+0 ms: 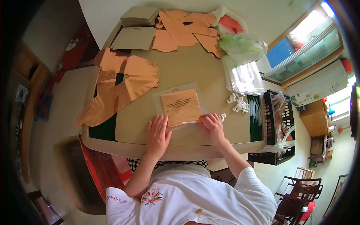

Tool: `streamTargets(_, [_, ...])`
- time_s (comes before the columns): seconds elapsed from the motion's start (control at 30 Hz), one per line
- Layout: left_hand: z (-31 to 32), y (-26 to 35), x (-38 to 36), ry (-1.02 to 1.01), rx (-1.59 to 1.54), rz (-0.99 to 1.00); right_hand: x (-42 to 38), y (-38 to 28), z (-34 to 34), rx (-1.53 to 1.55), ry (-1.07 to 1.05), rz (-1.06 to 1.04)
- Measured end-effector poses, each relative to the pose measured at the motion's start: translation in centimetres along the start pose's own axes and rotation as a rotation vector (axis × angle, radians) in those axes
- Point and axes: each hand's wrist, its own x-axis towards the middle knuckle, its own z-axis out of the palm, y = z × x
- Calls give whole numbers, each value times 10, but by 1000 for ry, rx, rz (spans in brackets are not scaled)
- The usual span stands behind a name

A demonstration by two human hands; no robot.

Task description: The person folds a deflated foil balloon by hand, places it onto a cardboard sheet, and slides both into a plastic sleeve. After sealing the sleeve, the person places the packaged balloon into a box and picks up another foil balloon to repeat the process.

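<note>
A clear plastic bag with a hang hole at its top lies flat on the table in front of me. Inside it is a folded orange-tan piece bearing several lines of dark print. A thin white strip shows along the lower edge of that piece. My left hand lies open at the bag's lower left, fingers stretched out and touching its edge. At the lower right corner, my right hand is closed, its fingertips pinching the bag's edge. Small white pieces lie just beyond the right fingers.
Unfolded orange sheets spread at the left, and more orange sheets lie at the back. Grey-beige cards are stacked back left. Clear bags, white knotted pieces and thin sticks sit right, beside a black crate.
</note>
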Motion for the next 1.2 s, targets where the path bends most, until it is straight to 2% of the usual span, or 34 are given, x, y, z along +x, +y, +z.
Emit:
streamTargets(0.1, [6,-6,-4,27,-49,-2,-13,-35,-7,0,-272,71])
streamTargets(0.23, [5,-5,-3,33,-66,-14,-23,-54,-5,38,-525,101])
streamTargets(0.43, [6,-6,-4,44,-126,-40,-24,-60,-4,37,-529,183])
streamTargets(0.63, [2,-5,-3,20,-124,-11,-13,-66,9,59,-521,165])
streamTargets(0.93, [0,-8,-3,-6,-130,10,6,-85,44,165,-269,203])
streamTargets(1.2, [3,-8,-1,26,-219,-63,-1,-87,36,165,-281,225])
